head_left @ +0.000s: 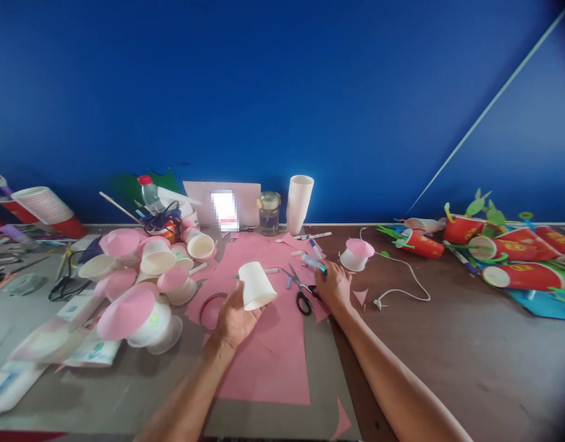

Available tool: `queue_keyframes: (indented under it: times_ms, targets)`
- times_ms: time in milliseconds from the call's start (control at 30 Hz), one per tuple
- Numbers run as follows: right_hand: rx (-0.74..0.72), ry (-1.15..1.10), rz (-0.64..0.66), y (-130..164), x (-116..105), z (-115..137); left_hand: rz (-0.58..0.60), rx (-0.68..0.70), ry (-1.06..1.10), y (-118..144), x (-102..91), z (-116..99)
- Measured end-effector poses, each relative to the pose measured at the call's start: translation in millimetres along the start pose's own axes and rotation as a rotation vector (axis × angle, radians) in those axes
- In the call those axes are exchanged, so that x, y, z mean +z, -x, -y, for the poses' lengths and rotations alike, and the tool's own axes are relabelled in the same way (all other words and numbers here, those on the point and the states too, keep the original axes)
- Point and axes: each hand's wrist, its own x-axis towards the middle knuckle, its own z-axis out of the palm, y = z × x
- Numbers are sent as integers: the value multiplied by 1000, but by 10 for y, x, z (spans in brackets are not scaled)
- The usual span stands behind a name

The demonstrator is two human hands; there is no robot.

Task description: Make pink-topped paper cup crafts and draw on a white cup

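Note:
My left hand (237, 319) is wrapped round a white paper cup (257, 285), held tilted above a sheet of pink paper (264, 368). Further right, my right hand (334, 283) reaches over the table with its fingers closed on a small clear tube with a blue cap (314, 263). Black-handled scissors (304, 302) lie open just left of that hand. A white cup with a pink paper top (356, 254) stands beyond it on the right. Under my left wrist is a roll of tape (209, 312), partly hidden.
Several cups with pink cone tops (128, 311) crowd the left side. At the back stand a lit phone (225, 210), a glass jar (269, 213) and a tall cup stack (300, 204). A white cable (414, 277) and red cups (524, 277) lie right.

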Motion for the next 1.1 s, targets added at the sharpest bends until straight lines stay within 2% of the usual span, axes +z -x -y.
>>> queue_keyframes:
  times_ms: [133, 233, 400, 467, 633, 733, 800, 967, 1100]
  targets:
    - [-23, 113, 20, 13, -45, 44, -37, 71, -124, -56, -69, 54]
    - [-48, 107, -28, 20, -56, 65, -26, 90, -288, -32, -100, 111]
    - [-123, 22, -94, 35, -56, 72, 186, 100, -657, 88, -11, 187]
    - [-170, -11, -96, 39, -65, 79, 226, 184, -759, 116, 16, 210]
    - [-236, -68, -63, 26, -86, 116, 211, 302, -1006, 132, -34, 254]
    - [-246, -96, -45, 14, -83, 149, 217, 368, -1073, 115, -84, 261]
    - [-258, -97, -34, 16, -83, 184, 177, 419, -1097, 91, -103, 260]
    - [-341, -53, 87, -9, -73, 319, 28, 495, -1090, 36, -135, 268]
    - [-440, -52, 327, -185, 47, 443, 16, 531, -1111, 33, -177, 271]
